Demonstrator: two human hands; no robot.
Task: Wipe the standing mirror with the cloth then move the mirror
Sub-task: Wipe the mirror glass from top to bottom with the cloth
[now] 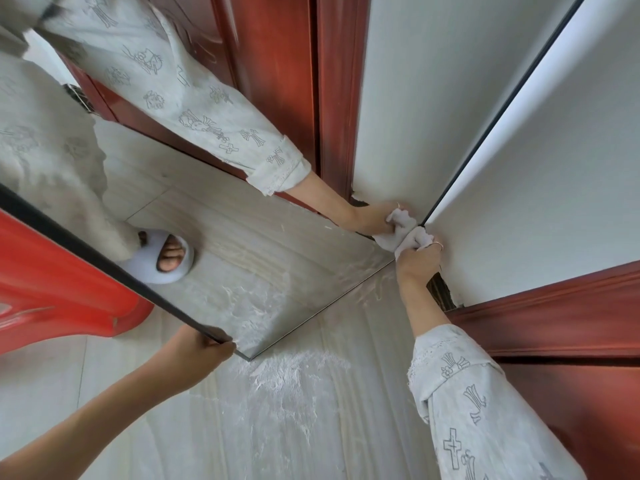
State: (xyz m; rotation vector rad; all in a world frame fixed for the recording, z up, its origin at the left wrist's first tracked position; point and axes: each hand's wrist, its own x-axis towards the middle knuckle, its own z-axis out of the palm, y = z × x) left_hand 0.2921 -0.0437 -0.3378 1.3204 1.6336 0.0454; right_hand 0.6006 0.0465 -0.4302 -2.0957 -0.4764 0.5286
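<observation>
Head view, steeply downward, close to mirror

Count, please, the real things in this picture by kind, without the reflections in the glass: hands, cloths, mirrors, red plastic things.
Hands: 2, the left hand on the mirror's lower corner and the right hand gripping the cloth
Cloths: 1, the white cloth
Mirrors: 1, the standing mirror
Red plastic things: 1, the red plastic object
Total: 5

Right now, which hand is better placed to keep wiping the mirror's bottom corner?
The right hand: it grips the cloth against the mirror corner. The left hand only holds the frame's lower edge.
</observation>
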